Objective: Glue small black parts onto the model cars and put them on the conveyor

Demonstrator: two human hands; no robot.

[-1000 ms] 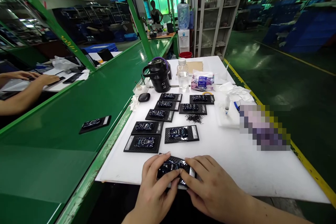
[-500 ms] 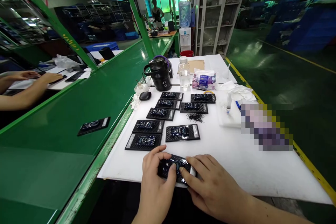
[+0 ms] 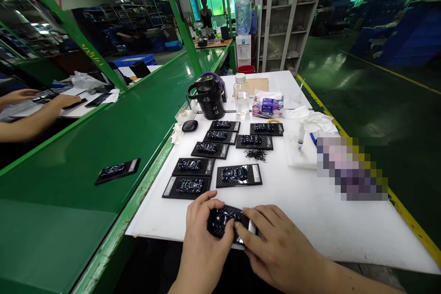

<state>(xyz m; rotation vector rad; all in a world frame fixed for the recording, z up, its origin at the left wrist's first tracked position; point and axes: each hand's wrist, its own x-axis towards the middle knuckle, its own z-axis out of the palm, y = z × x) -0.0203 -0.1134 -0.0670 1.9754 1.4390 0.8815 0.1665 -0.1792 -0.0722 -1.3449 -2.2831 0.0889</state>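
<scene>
My left hand (image 3: 204,239) and my right hand (image 3: 275,243) both press on one black plaque with a small dark blue car (image 3: 227,220) at the near edge of the white board (image 3: 310,211). Fingers of both hands curl over it and cover most of it. Several more black car plaques (image 3: 238,175) lie in rows on the board just beyond my hands. One further car plaque (image 3: 117,170) lies on the green conveyor belt (image 3: 69,202) to the left.
A black kettle (image 3: 208,96), a clear bottle (image 3: 240,94), a snack packet (image 3: 268,104), crumpled tissue (image 3: 312,119) and a black mouse-like object (image 3: 189,125) stand at the board's far end. Another person's forearms (image 3: 31,119) rest on a bench at far left. A yellow floor line runs along the right.
The plaque on the conveyor belt has drifted left and nearer. My hands stay on the plaque with small finger shifts. The other person's hands moved slightly.
</scene>
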